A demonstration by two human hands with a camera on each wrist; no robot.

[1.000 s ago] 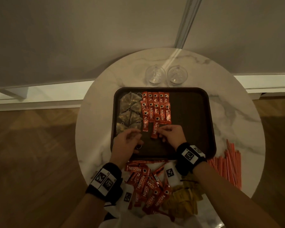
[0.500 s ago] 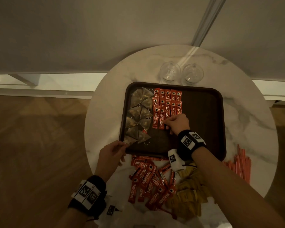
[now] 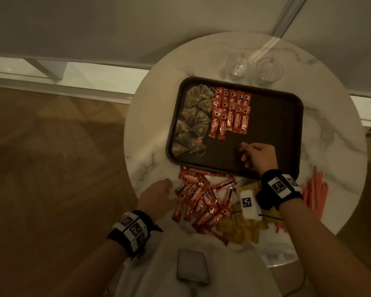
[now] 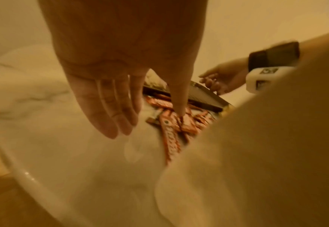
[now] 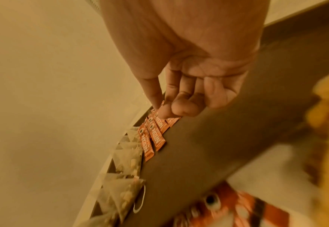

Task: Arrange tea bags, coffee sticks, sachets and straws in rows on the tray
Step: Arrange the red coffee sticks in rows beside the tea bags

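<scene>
A dark brown tray (image 3: 274, 129) lies on the round marble table (image 3: 330, 125). Pyramid tea bags (image 3: 191, 123) fill its left column, and red coffee sticks (image 3: 229, 112) lie in rows beside them. My right hand (image 3: 244, 153) hovers over the tray's bare front part, fingers loosely curled and empty (image 5: 171, 107). My left hand (image 3: 167, 189) lies flat on the table with straight fingers (image 4: 111, 119), one fingertip touching the loose pile of coffee sticks (image 3: 201, 202) in front of the tray. Yellow sachets (image 3: 242, 226) lie right of that pile. Orange straws (image 3: 315, 194) lie at the right.
Two upturned clear glasses (image 3: 240, 65) (image 3: 269, 69) stand behind the tray. The tray's right half is bare. A flat grey device (image 3: 192, 266) rests on my lap below the table edge. Wooden floor lies to the left.
My right hand has drawn back from the coffee stick rows to the tray's front. My left hand has left the tray's front-left edge and reached the loose stick pile.
</scene>
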